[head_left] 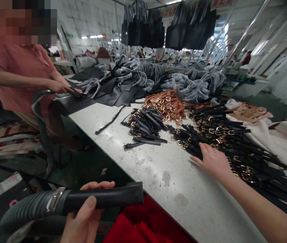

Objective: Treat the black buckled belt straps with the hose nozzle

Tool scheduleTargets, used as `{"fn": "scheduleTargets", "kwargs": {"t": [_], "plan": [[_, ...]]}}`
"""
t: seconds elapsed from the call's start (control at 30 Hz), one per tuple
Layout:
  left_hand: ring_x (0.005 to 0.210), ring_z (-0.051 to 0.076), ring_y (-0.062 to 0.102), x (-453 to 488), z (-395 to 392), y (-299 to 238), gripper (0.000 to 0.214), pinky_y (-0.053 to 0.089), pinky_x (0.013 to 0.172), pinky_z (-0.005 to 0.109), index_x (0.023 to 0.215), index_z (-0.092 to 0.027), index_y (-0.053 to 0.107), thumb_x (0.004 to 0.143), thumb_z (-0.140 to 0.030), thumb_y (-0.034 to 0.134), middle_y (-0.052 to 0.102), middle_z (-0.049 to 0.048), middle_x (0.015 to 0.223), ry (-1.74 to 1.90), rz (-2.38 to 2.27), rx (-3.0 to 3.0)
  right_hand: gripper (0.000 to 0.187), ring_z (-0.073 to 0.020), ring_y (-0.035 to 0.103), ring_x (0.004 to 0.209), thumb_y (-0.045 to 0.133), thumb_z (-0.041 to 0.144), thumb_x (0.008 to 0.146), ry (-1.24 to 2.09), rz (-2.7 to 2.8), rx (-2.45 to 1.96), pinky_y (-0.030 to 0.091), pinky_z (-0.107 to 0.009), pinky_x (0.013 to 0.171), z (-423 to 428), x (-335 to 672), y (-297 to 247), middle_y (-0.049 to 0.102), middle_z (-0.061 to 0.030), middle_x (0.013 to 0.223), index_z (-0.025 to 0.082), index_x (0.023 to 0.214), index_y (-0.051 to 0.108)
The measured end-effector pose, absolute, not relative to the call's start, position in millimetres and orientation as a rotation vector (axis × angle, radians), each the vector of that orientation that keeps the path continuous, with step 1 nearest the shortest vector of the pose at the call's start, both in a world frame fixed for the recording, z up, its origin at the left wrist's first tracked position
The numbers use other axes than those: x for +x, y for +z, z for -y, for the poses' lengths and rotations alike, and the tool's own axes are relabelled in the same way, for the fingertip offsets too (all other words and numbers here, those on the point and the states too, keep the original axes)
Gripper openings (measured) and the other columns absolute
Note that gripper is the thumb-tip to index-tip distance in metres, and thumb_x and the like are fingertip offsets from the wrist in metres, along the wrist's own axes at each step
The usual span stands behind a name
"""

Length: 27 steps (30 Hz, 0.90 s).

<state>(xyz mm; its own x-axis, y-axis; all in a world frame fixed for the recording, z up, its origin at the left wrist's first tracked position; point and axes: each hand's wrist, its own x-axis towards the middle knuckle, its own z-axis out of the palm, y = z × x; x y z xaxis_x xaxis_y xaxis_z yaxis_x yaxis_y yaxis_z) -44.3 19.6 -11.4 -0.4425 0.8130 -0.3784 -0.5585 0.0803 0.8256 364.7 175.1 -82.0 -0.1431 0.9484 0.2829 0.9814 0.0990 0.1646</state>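
Note:
My left hand [86,209] is closed around a black hose nozzle [108,196], with the thumb on its near side and fingertips behind it. A metal clamp [54,199] joins the nozzle to a ribbed black hose [29,206]. Over on the right, my right hand [214,160] reaches to the edge of a large pile of black buckled straps [216,131]; its thumb is spread apart from the fingers, which touch the straps. A smaller bunch of black straps [145,125] lies to the left of that hand.
Brown buckled straps [168,104] are heaped on the white table [143,165] behind the black ones. Farther back are wrapped grey handles [183,84] and black panels [125,92]. A co-worker [27,74] stands at the left, handling black pieces. Cream cloth [282,135] lies at the right.

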Motion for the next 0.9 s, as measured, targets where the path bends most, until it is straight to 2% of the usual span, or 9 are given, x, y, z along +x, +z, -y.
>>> {"fn": "scheduleTargets", "kwargs": {"t": [0.13, 0.23, 0.3, 0.43, 0.53, 0.67, 0.77, 0.9], "plan": [[0.095, 0.029, 0.067, -40.0, -19.6, -5.4, 0.038, 0.054, 0.084, 0.043, 0.083, -0.024, 0.065, 0.054, -0.041, 0.083, 0.073, 0.0024, 0.086, 1.616, -1.258, 0.33, 0.046, -0.0302, 0.054, 0.114, 0.041, 0.033, 0.091, -0.264, 2.454, -1.598, 0.043, -0.044, 0.094, -178.5, 281.2, -68.9, 0.056, -0.0196, 0.13, 0.011, 0.13, 0.049], [0.096, 0.028, 0.067, -37.7, -16.2, 1.7, 0.036, 0.055, 0.082, 0.04, 0.084, -0.024, 0.065, 0.057, -0.042, 0.082, 0.073, 0.0023, 0.087, 1.627, -1.26, 0.353, 0.042, -0.023, 0.054, 0.116, 0.04, 0.019, 0.09, 0.035, 2.523, -1.583, 0.041, -0.034, 0.097, -198.4, 212.9, -68.4, 0.053, -0.0136, 0.135, 0.013, 0.129, 0.051], [0.094, 0.028, 0.068, -39.9, -12.0, 4.0, 0.037, 0.055, 0.079, 0.039, 0.083, -0.024, 0.065, 0.057, -0.043, 0.081, 0.073, 0.0023, 0.085, 1.642, -1.263, 0.347, 0.04, -0.021, 0.057, 0.112, 0.04, 0.016, 0.089, 0.097, 2.506, -1.603, 0.043, -0.031, 0.093, -213.8, 183.5, -70.9, 0.056, -0.0128, 0.13, 0.015, 0.126, 0.054], [0.092, 0.029, 0.068, -49.0, -3.1, 2.1, 0.037, 0.054, 0.083, 0.043, 0.082, -0.024, 0.064, 0.056, -0.043, 0.082, 0.073, 0.0025, 0.084, 1.689, -1.272, 0.309, 0.033, -0.0234, 0.061, 0.099, 0.045, 0.019, 0.087, 0.136, 2.416, -1.689, 0.045, -0.032, 0.084, -230.4, 171.8, -76.7, 0.062, -0.0159, 0.112, 0.012, 0.115, 0.06], [0.094, 0.029, 0.068, -49.8, 0.5, 1.7, 0.037, 0.053, 0.085, 0.043, 0.083, -0.024, 0.064, 0.056, -0.041, 0.082, 0.073, 0.0027, 0.086, 1.686, -1.277, 0.318, 0.022, -0.0233, 0.06, 0.094, 0.051, 0.023, 0.084, 0.17, 2.394, -1.711, 0.043, -0.032, 0.08, -230.1, 182.3, -77.4, 0.064, -0.0131, 0.1, 0.014, 0.1, 0.064], [0.092, 0.027, 0.068, -42.4, 2.9, 6.7, 0.033, 0.053, 0.084, 0.041, 0.082, -0.023, 0.063, 0.06, -0.04, 0.08, 0.073, 0.0026, 0.084, 1.681, -1.221, 0.358, 0.009, -0.0203, 0.059, 0.085, 0.054, 0.02, 0.08, 0.228, 2.332, -1.733, 0.04, -0.029, 0.072, -220.6, 190.2, -72.8, 0.065, -0.0077, 0.088, 0.018, 0.084, 0.061], [0.093, 0.027, 0.068, -40.9, 6.8, 7.8, 0.031, 0.052, 0.085, 0.042, 0.083, -0.023, 0.064, 0.062, -0.04, 0.079, 0.073, 0.0026, 0.084, 1.674, -1.187, 0.363, 0.011, -0.0169, 0.058, 0.074, 0.048, 0.021, 0.082, 0.294, 2.241, -1.76, 0.038, -0.026, 0.062, -202.6, 198.0, -67.0, 0.065, -0.0041, 0.08, 0.019, 0.083, 0.058], [0.093, 0.027, 0.068, -45.6, 11.8, -0.2, 0.032, 0.052, 0.086, 0.043, 0.085, -0.023, 0.065, 0.061, -0.039, 0.08, 0.073, 0.0033, 0.086, 1.669, -1.148, 0.368, 0.014, -0.0153, 0.057, 0.07, 0.043, 0.029, 0.084, 0.509, 2.169, -1.672, 0.04, -0.026, 0.061, -158.3, 236.7, -62.5, 0.064, -0.0006, 0.076, 0.021, 0.081, 0.055]]}}
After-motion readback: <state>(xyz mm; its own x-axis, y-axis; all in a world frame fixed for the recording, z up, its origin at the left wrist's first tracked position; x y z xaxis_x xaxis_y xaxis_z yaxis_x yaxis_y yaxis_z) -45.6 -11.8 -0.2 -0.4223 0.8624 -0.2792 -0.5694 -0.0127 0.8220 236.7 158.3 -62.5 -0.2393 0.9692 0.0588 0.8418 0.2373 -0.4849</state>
